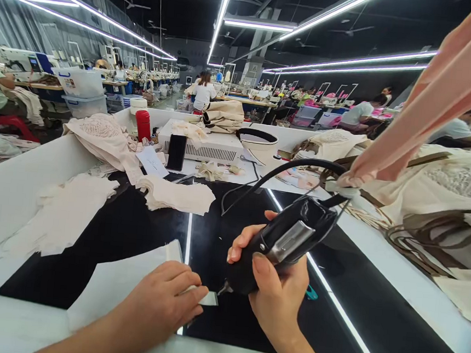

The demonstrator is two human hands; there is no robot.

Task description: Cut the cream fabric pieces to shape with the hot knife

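Note:
My right hand is wrapped around a black corded hand tool with a metal lever on its side. The tool's small metal tip points down and left, close to the end of a pale strip. The fingers of my left hand are closed over this strip and hold it down on the black glossy board. Beside my left hand lies a white sheet-like piece, partly hidden by the hand and forearm. A pink cloth is knotted around the tool's cord end and runs up to the right.
A stack of cream fabric pieces and a spread pile lie to the left. Behind stand a phone, a white vented box and a red bottle. Cream garments are heaped at right. Other people sit at sewing tables beyond.

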